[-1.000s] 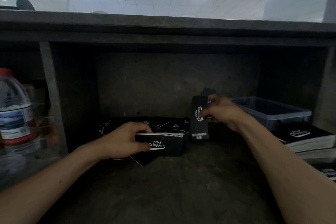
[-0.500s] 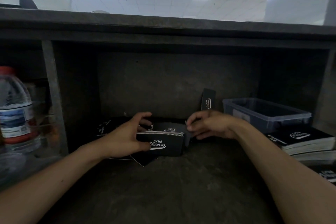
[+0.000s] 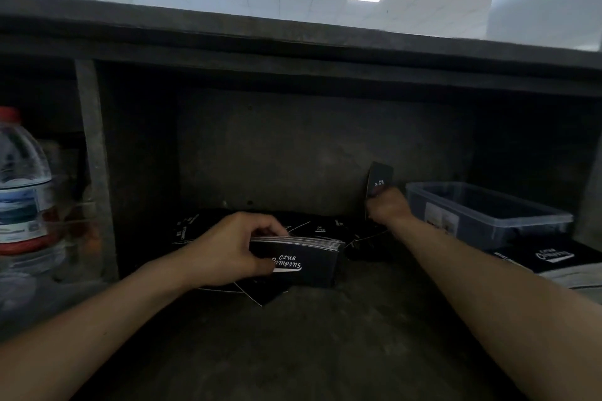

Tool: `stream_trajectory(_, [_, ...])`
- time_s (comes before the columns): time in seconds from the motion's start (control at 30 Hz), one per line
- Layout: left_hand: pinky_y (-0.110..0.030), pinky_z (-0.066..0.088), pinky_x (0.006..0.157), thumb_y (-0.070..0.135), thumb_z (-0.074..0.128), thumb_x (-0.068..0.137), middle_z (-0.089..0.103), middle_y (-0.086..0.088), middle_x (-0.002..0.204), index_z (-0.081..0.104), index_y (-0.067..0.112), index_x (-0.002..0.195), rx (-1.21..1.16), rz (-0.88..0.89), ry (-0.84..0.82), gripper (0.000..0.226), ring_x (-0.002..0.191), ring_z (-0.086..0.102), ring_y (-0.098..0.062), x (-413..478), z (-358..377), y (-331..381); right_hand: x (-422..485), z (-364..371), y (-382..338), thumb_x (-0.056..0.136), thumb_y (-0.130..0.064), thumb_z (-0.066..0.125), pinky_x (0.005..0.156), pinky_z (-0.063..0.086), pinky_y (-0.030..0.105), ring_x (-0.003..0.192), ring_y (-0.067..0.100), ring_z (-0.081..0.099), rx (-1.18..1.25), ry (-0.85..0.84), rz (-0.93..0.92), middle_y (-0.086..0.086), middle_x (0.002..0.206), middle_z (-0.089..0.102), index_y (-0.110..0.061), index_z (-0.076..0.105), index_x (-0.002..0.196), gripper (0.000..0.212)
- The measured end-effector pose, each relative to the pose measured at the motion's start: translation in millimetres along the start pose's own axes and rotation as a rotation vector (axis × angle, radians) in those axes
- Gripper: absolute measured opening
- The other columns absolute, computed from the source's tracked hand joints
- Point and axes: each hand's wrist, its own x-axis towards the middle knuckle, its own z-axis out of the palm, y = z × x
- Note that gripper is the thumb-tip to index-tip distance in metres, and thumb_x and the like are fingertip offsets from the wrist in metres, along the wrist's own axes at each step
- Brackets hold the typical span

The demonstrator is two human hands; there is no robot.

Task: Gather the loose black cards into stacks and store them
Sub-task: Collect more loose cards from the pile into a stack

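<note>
My left hand (image 3: 231, 247) grips a thick stack of black cards (image 3: 306, 262) with white lettering, held on edge on the shelf floor. More loose black cards (image 3: 325, 227) lie scattered behind and under the stack. Further back to the right, my right hand (image 3: 386, 208) pinches the lower part of a single black card (image 3: 379, 179) that stands upright against the back wall.
A clear plastic bin (image 3: 495, 215) sits at the right. In front of it lies a finished stack of black cards (image 3: 560, 262). A water bottle with a red cap (image 3: 22, 192) stands at far left, behind a shelf divider (image 3: 94, 166). A dark shelf board (image 3: 293, 42) runs overhead.
My right hand has left the stack and reached back and right to the upright card at the wall. The left hand still holds the stack in the same place.
</note>
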Motion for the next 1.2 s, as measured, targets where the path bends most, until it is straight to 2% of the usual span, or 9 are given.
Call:
stream_trajectory(0.23, [-0.034,0.059,0.082,0.02,0.081,0.078,0.073,0.015,0.094,0.071,0.036,0.101,0.029,0.014,-0.019,0.031,0.086,0.07,-0.001,1,-2,-3,39,15,13,0.102,-0.015,0.042,0.105,0.042,0.034,0.129,0.032,0.051,-0.391,-0.021,-0.044,0.018,0.141,0.053,0.0,0.052,0.136,0.039])
stream_trajectory(0.4, [-0.033,0.058,0.086,0.014,0.081,0.077,0.073,0.014,0.096,0.072,0.034,0.1,-0.032,0.0,-0.023,0.031,0.09,0.07,-0.002,0,-1,-3,7,-5,-8,0.081,-0.001,0.072,0.084,0.054,0.041,0.104,0.037,0.064,0.316,0.214,-0.052,0.014,0.111,0.063,-0.015,0.052,0.113,0.04])
stream_trajectory(0.5, [-0.033,0.056,0.092,0.014,0.083,0.073,0.068,0.012,0.106,0.073,0.035,0.098,-0.044,-0.002,0.006,0.035,0.097,0.067,-0.003,0,-1,-3,-38,-19,-32,0.07,0.015,0.076,0.066,0.061,0.05,0.091,0.027,0.064,0.728,-0.011,-0.12,0.001,0.111,0.054,-0.03,0.033,0.135,0.09])
stream_trajectory(0.6, [-0.011,0.042,0.1,0.012,0.085,0.073,0.056,0.012,0.126,0.073,0.038,0.098,0.0,0.007,0.028,0.038,0.118,0.054,0.008,-1,0,-5,-75,-25,-44,0.067,0.02,0.075,0.07,0.062,0.045,0.097,0.019,0.063,0.807,-0.203,-0.17,-0.01,0.111,0.053,-0.043,0.019,0.148,0.117])
stream_trajectory(0.67, [-0.005,0.033,0.101,0.013,0.085,0.074,0.047,0.011,0.137,0.072,0.039,0.098,0.028,-0.007,0.024,0.038,0.128,0.043,0.013,-1,-1,-6,-87,-28,-44,0.069,0.017,0.076,0.071,0.062,0.039,0.099,0.018,0.066,0.883,-0.284,-0.157,-0.007,0.112,0.061,-0.041,0.03,0.144,0.105])
stream_trajectory(0.77, [-0.003,0.028,0.104,0.013,0.086,0.074,0.044,0.007,0.142,0.072,0.035,0.101,0.051,-0.019,0.031,0.037,0.133,0.037,0.011,0,-2,-11,-93,-28,-44,0.079,-0.001,0.078,0.072,0.06,0.03,0.095,0.019,0.072,0.881,-0.389,-0.177,0.005,0.109,0.072,-0.02,0.057,0.123,0.052])
stream_trajectory(0.87, [-0.017,0.037,0.11,0.013,0.086,0.073,0.052,0.006,0.138,0.069,0.028,0.101,0.037,-0.057,0.05,0.035,0.128,0.049,0.003,1,-1,-11,-88,-26,-42,0.091,-0.019,0.068,0.071,0.057,0.025,0.086,0.013,0.072,0.808,-0.396,-0.132,0.002,0.098,0.075,-0.015,0.069,0.105,0.014])
stream_trajectory(1.03, [-0.039,0.06,0.078,0.004,0.086,0.069,0.075,0.0,0.097,0.055,0.019,0.102,-0.048,-0.167,0.119,0.048,0.086,0.074,-0.019,1,-1,-5,-80,-34,-28,0.096,-0.021,0.049,0.071,0.049,0.032,0.084,0.019,0.063,0.841,-0.638,0.055,0.01,0.099,0.067,-0.012,0.064,0.104,0.019])
stream_trajectory(1.2, [-0.031,0.06,0.088,0.0,0.083,0.074,0.069,0.0,0.115,0.046,0.031,0.132,-0.143,-0.137,0.065,0.076,0.1,0.071,-0.011,0,-1,-8,-90,-29,-27,0.087,0.009,0.039,0.098,0.051,0.042,0.097,0.019,0.065,0.422,-0.748,-0.168,0.008,0.106,0.07,-0.022,0.071,0.102,0.046])
